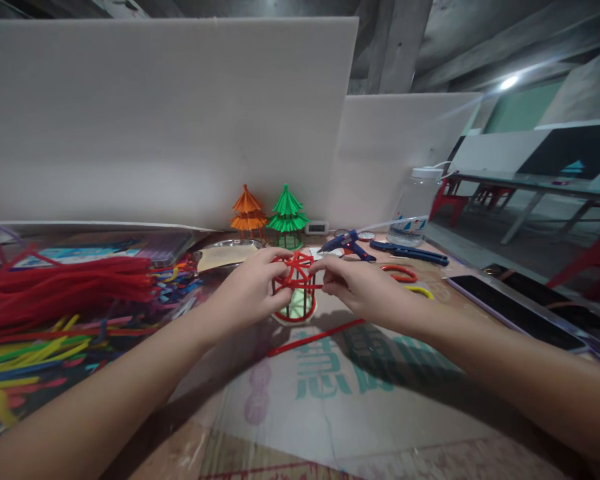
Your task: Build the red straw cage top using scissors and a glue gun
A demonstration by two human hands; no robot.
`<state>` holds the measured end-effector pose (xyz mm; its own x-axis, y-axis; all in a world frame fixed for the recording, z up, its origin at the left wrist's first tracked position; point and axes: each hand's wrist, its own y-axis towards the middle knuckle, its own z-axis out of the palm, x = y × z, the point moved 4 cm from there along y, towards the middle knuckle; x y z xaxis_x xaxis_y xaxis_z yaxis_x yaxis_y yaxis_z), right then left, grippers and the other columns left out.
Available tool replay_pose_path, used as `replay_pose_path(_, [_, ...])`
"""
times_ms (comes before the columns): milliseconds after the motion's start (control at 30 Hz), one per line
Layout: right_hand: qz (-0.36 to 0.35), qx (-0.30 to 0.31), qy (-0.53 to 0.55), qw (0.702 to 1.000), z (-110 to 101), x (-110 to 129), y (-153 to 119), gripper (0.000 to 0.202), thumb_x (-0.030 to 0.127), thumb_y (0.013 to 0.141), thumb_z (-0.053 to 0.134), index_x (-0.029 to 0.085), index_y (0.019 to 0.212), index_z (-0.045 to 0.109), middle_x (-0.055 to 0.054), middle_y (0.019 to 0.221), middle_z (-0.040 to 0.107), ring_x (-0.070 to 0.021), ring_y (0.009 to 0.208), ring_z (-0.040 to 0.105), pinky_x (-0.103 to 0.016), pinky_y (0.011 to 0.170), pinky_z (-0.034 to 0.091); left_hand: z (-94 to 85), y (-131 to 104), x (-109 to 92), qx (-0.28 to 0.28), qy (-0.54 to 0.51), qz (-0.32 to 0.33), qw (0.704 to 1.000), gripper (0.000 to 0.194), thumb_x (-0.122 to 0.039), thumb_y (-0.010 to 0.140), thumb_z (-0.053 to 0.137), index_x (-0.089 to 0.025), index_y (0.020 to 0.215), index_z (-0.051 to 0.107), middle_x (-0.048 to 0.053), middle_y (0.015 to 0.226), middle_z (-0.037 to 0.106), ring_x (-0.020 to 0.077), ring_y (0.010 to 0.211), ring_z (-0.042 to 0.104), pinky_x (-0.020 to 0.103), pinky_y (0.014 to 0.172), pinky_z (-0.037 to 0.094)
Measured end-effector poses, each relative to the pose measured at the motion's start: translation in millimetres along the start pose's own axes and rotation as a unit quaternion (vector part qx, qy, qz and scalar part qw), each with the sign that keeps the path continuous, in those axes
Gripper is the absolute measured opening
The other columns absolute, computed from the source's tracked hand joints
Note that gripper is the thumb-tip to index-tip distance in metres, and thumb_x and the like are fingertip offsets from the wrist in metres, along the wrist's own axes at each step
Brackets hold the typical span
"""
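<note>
A small round frame (300, 308) with a red rim, a pale base and dark upright posts stands on the table. Red pipe-cleaner strips (300, 267) cross over its top. My left hand (253, 283) has its fingers closed on the frame's upper left side. At the right, my right hand (353, 283) pinches the end of a red strip between thumb and forefinger. One loose red strip (315, 337) lies on the table in front of the frame.
Bundles of red pipe cleaners (80, 287) and multicoloured ones (35, 353) cover the left side. Orange (249, 210) and green (287, 213) pagoda models stand behind. A glue gun (349, 245), pliers (409, 252), scissors (400, 273), bottle (415, 203) and phone (515, 312) are at right.
</note>
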<state>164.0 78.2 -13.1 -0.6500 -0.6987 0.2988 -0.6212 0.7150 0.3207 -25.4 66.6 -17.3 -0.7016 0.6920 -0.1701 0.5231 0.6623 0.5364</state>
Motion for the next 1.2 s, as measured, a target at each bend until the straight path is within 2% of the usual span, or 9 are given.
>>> replay_pose_path(200, [-0.041, -0.052, 0.001, 0.998, 5, -5, 2, 0.036, 0.016, 0.094, 0.053, 0.024, 0.128, 0.061, -0.005, 0.106, 0.074, -0.0183, 0.086, 0.066, -0.03, 0.075, 0.046, 0.7, -1, 3, 0.013, -0.008, 0.019, 1.0, 0.015, -0.017, 0.084, 0.059, -0.019, 0.094, 0.07, 0.011, 0.131, 0.061, 0.0278, 0.122, 0.056, 0.049, 0.106, 0.046])
replay_pose_path(367, [-0.097, -0.087, 0.019, 0.991, 9, -5, 0, 0.028, 0.016, 0.095, 0.053, 0.02, 0.12, 0.066, -0.007, 0.112, 0.074, -0.0198, 0.098, 0.068, -0.032, 0.084, 0.05, -1.6, -1, 5, 0.03, -0.044, 0.029, 0.998, 0.017, -0.018, 0.084, 0.06, -0.021, 0.098, 0.07, 0.009, 0.135, 0.058, 0.0265, 0.126, 0.055, 0.047, 0.108, 0.046])
replay_pose_path(467, [-0.114, -0.087, 0.026, 0.989, 11, -1, -1, 0.026, 0.016, 0.096, 0.052, 0.018, 0.117, 0.068, -0.009, 0.115, 0.074, -0.0201, 0.103, 0.068, -0.035, 0.09, 0.05, -4.8, -1, 7, 0.048, -0.045, 0.035, 0.997, 0.014, -0.019, 0.086, 0.059, -0.02, 0.096, 0.069, 0.01, 0.137, 0.057, 0.0258, 0.129, 0.053, 0.045, 0.109, 0.045])
replay_pose_path(567, [-0.117, -0.083, 0.024, 0.989, 12, 1, 0, 0.024, 0.016, 0.096, 0.052, 0.017, 0.114, 0.068, -0.009, 0.112, 0.075, -0.0198, 0.099, 0.068, -0.034, 0.087, 0.05, -10.3, -1, 9, 0.053, -0.016, 0.022, 0.998, 0.014, -0.028, 0.088, 0.064, -0.019, 0.098, 0.068, 0.013, 0.14, 0.054, 0.0292, 0.133, 0.05, 0.049, 0.11, 0.043])
replay_pose_path(700, [-0.125, -0.096, 0.02, 0.987, 12, 1, 0, 0.021, 0.016, 0.095, 0.053, 0.017, 0.109, 0.069, -0.006, 0.103, 0.075, -0.0185, 0.091, 0.068, -0.031, 0.08, 0.05, -18.4, -2, 11, 0.032, 0.006, 0.005, 0.999, 0.031, -0.044, 0.087, 0.07, -0.022, 0.108, 0.065, 0.014, 0.144, 0.05, 0.031, 0.135, 0.048, 0.052, 0.11, 0.042])
replay_pose_path(900, [-0.127, -0.116, 0.006, 0.985, 7, 1, -2, 0.02, 0.016, 0.095, 0.053, 0.018, 0.105, 0.071, -0.006, 0.099, 0.076, -0.0171, 0.087, 0.068, -0.028, 0.077, 0.049, -20.0, -2, 9, 0.026, 0.017, 0.029, 0.999, 0.018, -0.037, 0.094, 0.061, -0.024, 0.105, 0.067, 0.01, 0.145, 0.05, 0.0284, 0.135, 0.047, 0.052, 0.11, 0.042])
replay_pose_path(1100, [-0.125, -0.108, 0.027, 0.986, 5, 2, -2, 0.019, 0.018, 0.094, 0.055, 0.018, 0.104, 0.071, -0.006, 0.098, 0.076, -0.0169, 0.086, 0.068, -0.028, 0.075, 0.049, -16.7, -1, 9, 0.029, 0.0, 0.035, 0.999, 0.021, -0.03, 0.095, 0.06, -0.024, 0.114, 0.067, 0.013, 0.143, 0.051, 0.0283, 0.135, 0.048, 0.052, 0.111, 0.042])
replay_pose_path(1200, [-0.118, -0.101, 0.035, 0.987, 6, 1, -1, 0.019, 0.017, 0.094, 0.055, 0.019, 0.104, 0.07, -0.006, 0.098, 0.076, -0.0167, 0.086, 0.068, -0.028, 0.075, 0.049, -16.0, -1, 9, 0.025, -0.004, 0.039, 0.999, 0.019, -0.028, 0.094, 0.061, -0.024, 0.112, 0.068, 0.012, 0.141, 0.053, 0.0273, 0.132, 0.05, 0.05, 0.11, 0.044])
